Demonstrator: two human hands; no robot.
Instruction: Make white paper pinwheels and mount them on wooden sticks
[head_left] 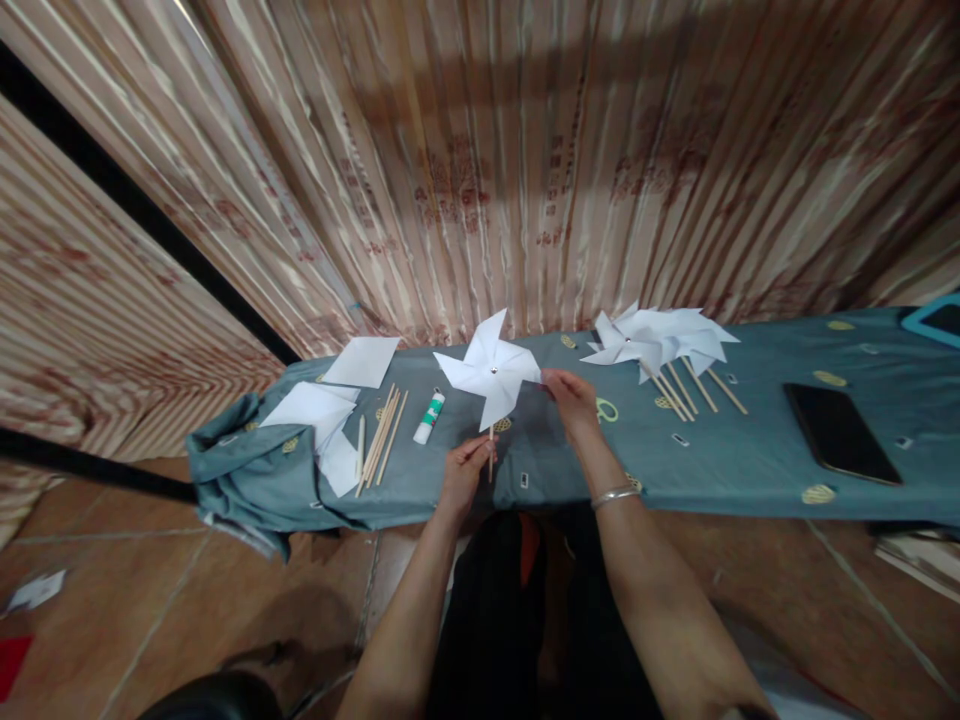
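Note:
A white paper pinwheel (491, 362) with a small round pin at its centre is held upright over the bench. My left hand (466, 465) is closed around its thin wooden stick, below the blades. At the pinwheel's right blade, the fingertips of my right hand (571, 395) are pinched together on the paper edge. Left of the pinwheel lies a white and green glue stick (429, 418). Beside the glue is a group of loose wooden sticks (382, 440). Yellow-green scissors (606, 409) lie partly behind my right hand.
Several pinwheels (660, 338) lie overlapping on the right. White paper sheets (311, 408) rest at the left end of the cloth-covered bench (720, 455). A black phone (840, 432) lies farther right, near a blue-edged device (934, 322). A pleated curtain (480, 180) hangs behind.

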